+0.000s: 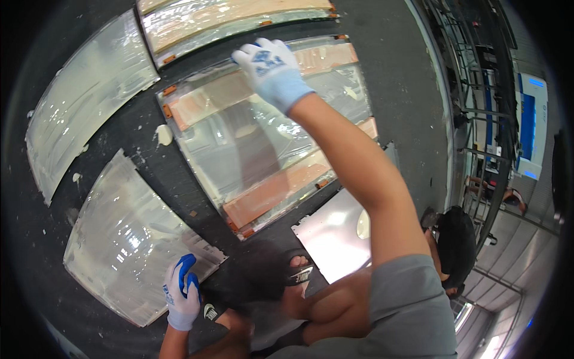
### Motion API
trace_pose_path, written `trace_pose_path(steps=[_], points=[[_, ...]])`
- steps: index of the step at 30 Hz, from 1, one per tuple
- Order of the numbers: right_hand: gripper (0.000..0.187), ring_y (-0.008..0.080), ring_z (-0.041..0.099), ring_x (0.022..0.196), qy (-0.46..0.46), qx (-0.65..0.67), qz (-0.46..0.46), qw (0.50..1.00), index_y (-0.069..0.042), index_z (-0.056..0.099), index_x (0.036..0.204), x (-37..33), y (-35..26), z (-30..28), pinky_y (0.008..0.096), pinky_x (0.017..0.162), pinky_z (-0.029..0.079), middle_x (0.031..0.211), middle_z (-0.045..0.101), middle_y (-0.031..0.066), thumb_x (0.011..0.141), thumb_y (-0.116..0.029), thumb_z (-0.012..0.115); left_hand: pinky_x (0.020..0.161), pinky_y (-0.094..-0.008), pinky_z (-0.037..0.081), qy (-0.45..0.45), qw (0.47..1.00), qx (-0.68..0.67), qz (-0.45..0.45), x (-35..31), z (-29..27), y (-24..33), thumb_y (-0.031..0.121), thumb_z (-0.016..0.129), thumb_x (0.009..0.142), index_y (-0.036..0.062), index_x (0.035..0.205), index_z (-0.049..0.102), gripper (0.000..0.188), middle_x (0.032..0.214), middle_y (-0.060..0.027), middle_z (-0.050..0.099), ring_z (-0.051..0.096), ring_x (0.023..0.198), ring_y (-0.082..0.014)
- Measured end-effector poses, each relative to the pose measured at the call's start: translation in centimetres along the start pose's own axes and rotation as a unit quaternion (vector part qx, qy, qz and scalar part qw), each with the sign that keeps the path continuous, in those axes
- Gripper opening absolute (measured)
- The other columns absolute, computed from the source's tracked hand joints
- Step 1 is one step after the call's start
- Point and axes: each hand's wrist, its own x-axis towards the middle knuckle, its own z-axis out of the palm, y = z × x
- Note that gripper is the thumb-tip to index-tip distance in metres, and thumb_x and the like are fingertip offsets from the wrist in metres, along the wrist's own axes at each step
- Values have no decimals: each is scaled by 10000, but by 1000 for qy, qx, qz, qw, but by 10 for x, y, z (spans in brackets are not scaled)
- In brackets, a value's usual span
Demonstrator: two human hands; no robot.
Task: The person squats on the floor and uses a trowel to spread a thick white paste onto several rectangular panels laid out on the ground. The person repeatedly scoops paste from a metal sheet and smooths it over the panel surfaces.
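My right hand (270, 67), in a white and blue work glove, reaches over the far edge of a flat panel with pinkish strips (263, 197) and a wet, glossy grey middle. Its back faces up and the fingers curl down, so whatever they hold, if anything, is hidden. Low on the left hangs my left hand (181, 293), gloved white with blue fingers. Its fingers are loosely bent and apart, with nothing visible between them. Beside it lies a sheet smeared with pale, wet coating (137, 233).
Another coated sheet (95, 90) lies at the far left, and a second strip-edged panel (233, 24) at the top. A shiny sheet (335, 239) sits near my feet. Pale blobs (163, 135) spot the dark surface. A person in black (455, 245) is at the right, near metal racking (484, 113).
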Motion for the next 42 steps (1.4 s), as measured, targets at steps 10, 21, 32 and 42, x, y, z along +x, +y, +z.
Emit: trace_pose_path(steps=[10, 21, 32, 42], points=[[344, 312, 666, 1132, -31, 3, -9, 999, -78, 738, 1191, -22, 48, -3, 454, 1016, 509, 1168, 758, 90, 889, -22, 584, 1058, -471, 491, 29, 998, 21, 43, -3, 0, -5, -27, 598, 909, -19, 1314, 654, 409, 1313, -216, 674, 633, 1198, -415], [296, 284, 686, 1126, -32, -67, 144, 987, -161, 775, 1185, -55, 168, -3, 433, 986, 538, 1184, 766, 48, 979, -97, 572, 1091, -463, 470, 25, 998, 37, 32, -13, 3, -8, 26, 565, 1005, -38, 1381, 580, 382, 1346, -239, 648, 636, 1226, -401], [364, 294, 694, 1116, 2, -94, 134, 986, -151, 766, 1181, -88, 243, 18, 423, 996, 548, 1200, 766, 57, 891, -26, 586, 1075, -463, 477, 25, 999, 32, 10, -14, 8, -7, 81, 549, 1047, -41, 1397, 557, 370, 1369, -257, 631, 640, 1208, -414], [242, 334, 694, 1060, 82, -36, 176, 980, -114, 765, 1145, -169, 192, -21, 447, 951, 550, 1136, 756, 97, 973, -120, 595, 1085, -450, 473, 19, 1000, 25, 3, -17, 8, -3, 63, 527, 1071, -75, 1423, 526, 378, 1386, -264, 629, 629, 1241, -399]])
